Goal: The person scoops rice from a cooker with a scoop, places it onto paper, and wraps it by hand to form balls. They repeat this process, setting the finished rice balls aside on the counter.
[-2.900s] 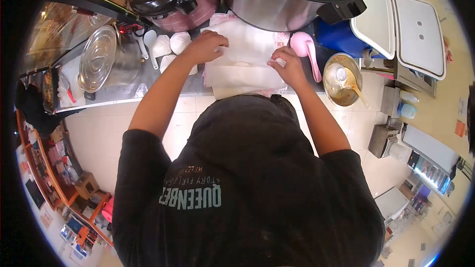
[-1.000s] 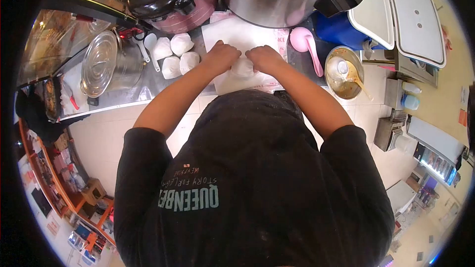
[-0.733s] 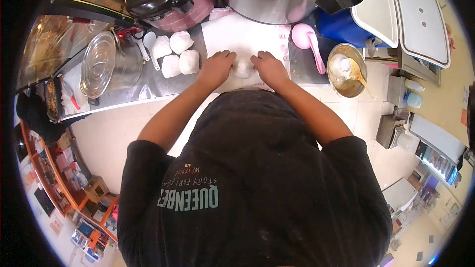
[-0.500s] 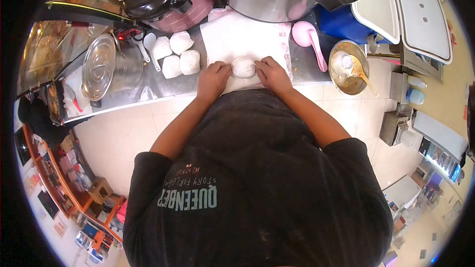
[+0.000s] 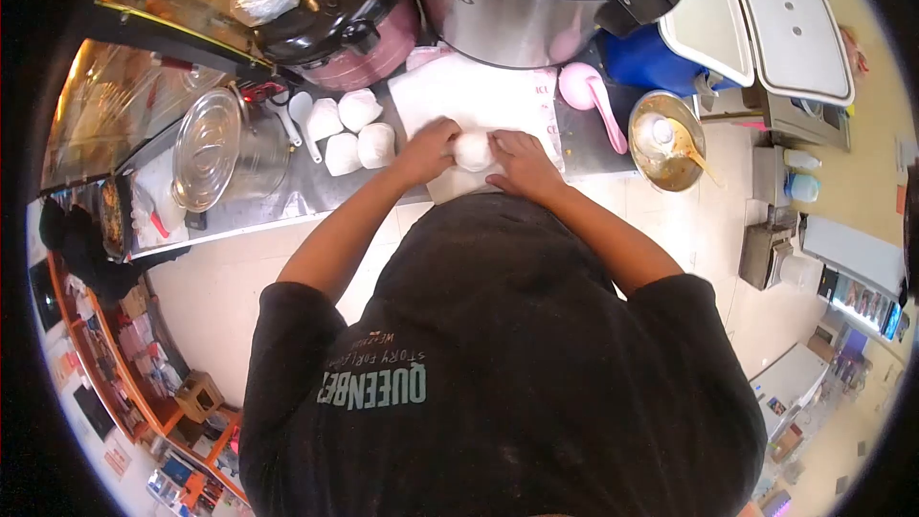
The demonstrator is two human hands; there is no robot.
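Note:
A round, white paper-wrapped bundle (image 5: pixel 473 150) sits between my hands at the near edge of a stack of white paper sheets (image 5: pixel 469 91). My left hand (image 5: pixel 429 148) curls its fingers against the bundle's left side. On the right side, my right hand (image 5: pixel 522 163) holds it with the fingers bent inward and the thumb lower down, near the paper. What fills the bundle is hidden by the wrap. Several similar wrapped bundles (image 5: pixel 359 110) stand grouped on the metal counter, left of the paper.
Behind the paper stand a large rice cooker (image 5: pixel 517 24) with rice and a pink-black cooker (image 5: pixel 354 62). A pink ladle (image 5: pixel 603 110) lies right, beside a metal bowl (image 5: pixel 641 158) with a wooden spoon (image 5: pixel 691 144). White spoons (image 5: pixel 304 120) and a glass-lidded pot (image 5: pixel 215 148) are left.
My fingers have shifted from pinching the bundle's two ends to cupping its sides, the right hand now more spread. The bundle looks rounder. The whole view has shifted slightly.

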